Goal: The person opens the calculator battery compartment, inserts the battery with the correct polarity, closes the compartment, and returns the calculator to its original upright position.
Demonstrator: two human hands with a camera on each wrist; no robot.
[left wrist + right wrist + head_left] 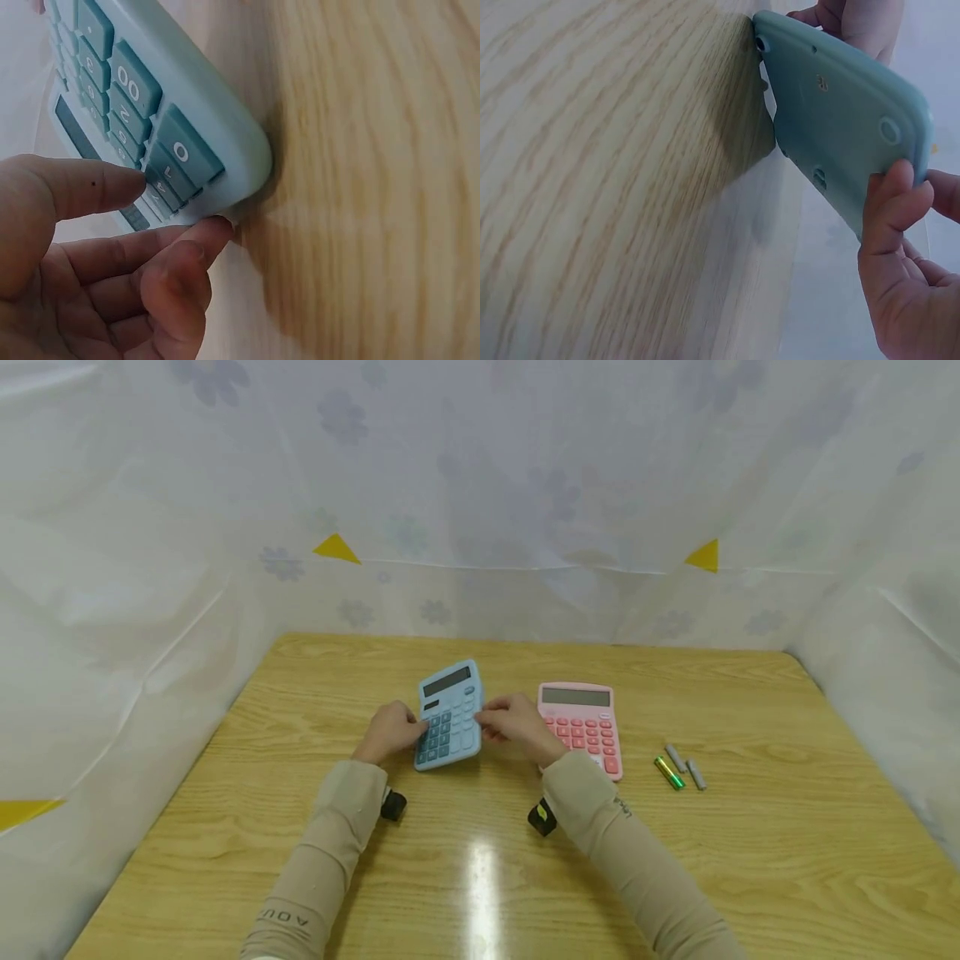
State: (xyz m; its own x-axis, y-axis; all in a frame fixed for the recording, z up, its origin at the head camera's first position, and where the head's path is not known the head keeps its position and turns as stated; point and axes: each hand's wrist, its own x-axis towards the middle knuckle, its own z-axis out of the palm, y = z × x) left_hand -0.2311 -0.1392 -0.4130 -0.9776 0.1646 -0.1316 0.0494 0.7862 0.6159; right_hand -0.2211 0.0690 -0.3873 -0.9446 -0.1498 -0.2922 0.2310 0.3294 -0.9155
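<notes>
A light blue calculator (450,714) is tilted up, its right side raised from the table, with keys and display facing the head camera. My left hand (390,731) grips its left edge; in the left wrist view the thumb (97,187) lies on the keys and the fingers are behind. With my right hand (517,725) I pinch the raised right edge. The right wrist view shows the calculator's back (832,112), with fingertips (896,184) against it. A pink calculator (577,718) lies face up, partly hidden by my right hand and sleeve.
Right of the pink calculator lie a green and gold battery (669,773) and two grey batteries (676,757). The wooden table (750,877) is bordered by pale flowered sheeting (480,602) with yellow triangles (337,548) on it.
</notes>
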